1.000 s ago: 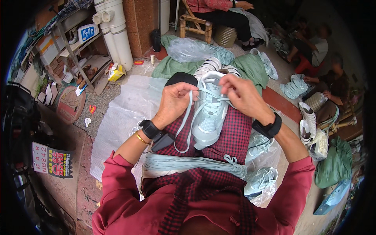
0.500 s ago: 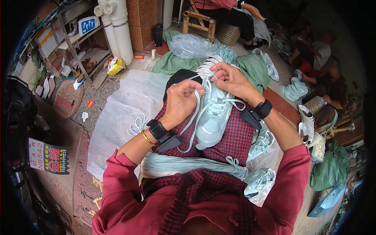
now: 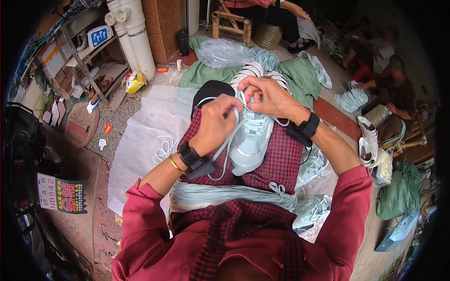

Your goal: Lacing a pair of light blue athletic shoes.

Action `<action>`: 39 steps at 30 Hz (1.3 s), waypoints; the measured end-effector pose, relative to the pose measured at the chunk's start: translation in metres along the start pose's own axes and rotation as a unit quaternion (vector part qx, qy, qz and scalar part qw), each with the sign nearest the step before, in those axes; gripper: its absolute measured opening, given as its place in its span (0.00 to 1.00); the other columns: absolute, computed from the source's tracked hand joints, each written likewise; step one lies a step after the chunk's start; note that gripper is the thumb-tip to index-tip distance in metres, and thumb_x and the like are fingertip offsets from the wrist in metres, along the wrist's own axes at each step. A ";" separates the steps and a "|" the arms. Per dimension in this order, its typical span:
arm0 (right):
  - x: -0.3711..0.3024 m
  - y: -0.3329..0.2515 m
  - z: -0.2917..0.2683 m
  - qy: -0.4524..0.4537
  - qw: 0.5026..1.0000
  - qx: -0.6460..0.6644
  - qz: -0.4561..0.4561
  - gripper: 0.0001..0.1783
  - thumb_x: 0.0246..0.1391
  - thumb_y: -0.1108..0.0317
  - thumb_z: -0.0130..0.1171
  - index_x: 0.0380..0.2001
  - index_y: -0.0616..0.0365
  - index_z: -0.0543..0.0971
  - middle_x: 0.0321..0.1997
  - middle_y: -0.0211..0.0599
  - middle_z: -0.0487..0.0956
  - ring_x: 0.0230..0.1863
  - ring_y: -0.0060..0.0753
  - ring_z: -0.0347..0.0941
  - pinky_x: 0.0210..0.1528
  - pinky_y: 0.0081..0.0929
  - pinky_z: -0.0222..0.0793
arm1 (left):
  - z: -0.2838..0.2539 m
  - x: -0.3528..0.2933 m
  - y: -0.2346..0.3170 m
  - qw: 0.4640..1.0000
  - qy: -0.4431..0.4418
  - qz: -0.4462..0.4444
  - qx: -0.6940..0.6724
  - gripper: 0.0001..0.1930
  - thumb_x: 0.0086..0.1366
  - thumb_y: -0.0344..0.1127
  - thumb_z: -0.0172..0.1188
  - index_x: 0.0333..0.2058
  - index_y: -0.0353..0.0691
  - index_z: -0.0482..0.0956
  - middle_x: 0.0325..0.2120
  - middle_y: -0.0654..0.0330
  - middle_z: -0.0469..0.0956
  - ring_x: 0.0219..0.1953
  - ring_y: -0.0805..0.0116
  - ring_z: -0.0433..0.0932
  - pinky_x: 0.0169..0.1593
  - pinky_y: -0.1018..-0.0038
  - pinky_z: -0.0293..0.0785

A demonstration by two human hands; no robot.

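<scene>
A pale blue sneaker [image 3: 249, 149] lies on my lap over a red-and-black checked apron [image 3: 281, 161], its toe toward me. Pinched fingers of my left hand [image 3: 214, 124] hold a light blue shoelace [image 3: 228, 146] at the shoe's upper left. Just right of them, my right hand [image 3: 271, 99] has thumb and fingers closed on the lace near the top of the lacing. A length of lace hangs in a curve along the shoe's left side. The hands partly cover the shoe's collar. Across my waist rests a thick bundle of pale blue laces [image 3: 225, 195].
More pale blue sneakers [image 3: 313, 208] lie on plastic by my right side. White sheeting [image 3: 140, 140] with a loose lace [image 3: 165, 148] spreads at left. Ahead are green cloth [image 3: 302, 77] and a bamboo stool [image 3: 232, 27]. Other people sit at the far right, near a green sack [image 3: 398, 196].
Both hands have drawn closer together above the shoe, the right one shifting slightly left. The lace loop at the shoe's right side shows less. The whole view has shifted a little.
</scene>
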State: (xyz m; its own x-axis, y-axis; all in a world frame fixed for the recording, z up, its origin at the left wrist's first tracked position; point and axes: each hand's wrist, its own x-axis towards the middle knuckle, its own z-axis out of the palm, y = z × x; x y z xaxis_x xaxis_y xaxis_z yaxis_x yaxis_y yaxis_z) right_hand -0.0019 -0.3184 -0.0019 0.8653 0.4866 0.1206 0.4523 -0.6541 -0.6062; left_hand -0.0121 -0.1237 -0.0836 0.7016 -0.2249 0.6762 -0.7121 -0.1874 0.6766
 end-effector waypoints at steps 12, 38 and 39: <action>0.000 -0.001 0.015 0.035 0.999 0.011 0.009 0.19 0.43 0.77 0.62 0.42 0.59 0.74 0.24 0.25 0.78 0.23 0.16 0.66 0.27 0.19 0.64 | -0.008 0.007 -0.009 0.983 -0.069 -0.141 -0.098 0.06 0.62 0.28 0.67 0.35 0.33 0.81 0.26 0.64 0.82 0.30 0.82 0.78 0.34 0.82 0.75; -0.107 0.027 -0.037 0.169 0.983 -0.055 0.056 0.15 0.59 0.68 0.53 0.48 0.61 0.74 0.37 0.49 0.80 0.40 0.48 0.77 0.44 0.38 0.70 | -0.063 0.027 -0.001 0.983 -0.152 0.054 0.090 0.17 0.58 0.22 0.52 0.47 0.40 0.77 0.51 0.55 0.74 0.51 0.57 0.74 0.52 0.66 0.70; -0.093 0.018 -0.030 0.172 0.982 -0.051 0.052 0.15 0.59 0.68 0.53 0.48 0.61 0.74 0.37 0.49 0.80 0.40 0.48 0.77 0.44 0.38 0.70 | -0.058 0.033 -0.003 0.974 -0.174 0.087 0.117 0.16 0.59 0.23 0.53 0.46 0.38 0.77 0.49 0.53 0.75 0.51 0.54 0.73 0.55 0.63 0.67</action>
State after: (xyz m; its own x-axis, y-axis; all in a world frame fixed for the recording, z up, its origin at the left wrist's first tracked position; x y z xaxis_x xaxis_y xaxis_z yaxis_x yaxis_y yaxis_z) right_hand -0.0682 -0.3927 -0.0002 0.9221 0.2007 0.3308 0.3611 -0.7537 -0.5492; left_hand 0.0146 -0.0746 -0.0469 0.5475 -0.5756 0.6074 -0.8344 -0.3204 0.4485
